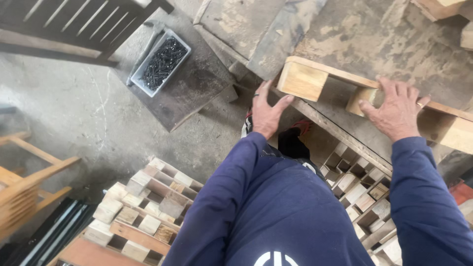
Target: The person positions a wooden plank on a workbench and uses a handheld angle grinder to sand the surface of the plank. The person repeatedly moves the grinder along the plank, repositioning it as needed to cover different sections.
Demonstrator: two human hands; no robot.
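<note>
A pale wooden frame piece (pixel 305 79) with square blocks under a long slat lies on the dusty workbench (pixel 374 34). My left hand (pixel 267 113) is spread flat at its near-left end, fingers touching the end block, a ring on one finger. My right hand (pixel 394 111) rests open over a second wooden block (pixel 362 101) and the slat, also wearing a ring. Both arms are in dark blue sleeves.
A grey tray of black screws (pixel 161 61) sits on a dark board on the floor. Stacks of slatted wooden pieces lie at lower left (pixel 143 212) and right (pixel 362 192). A dark slatted frame (pixel 74 24) is top left; wooden chair parts (pixel 24 182) at left.
</note>
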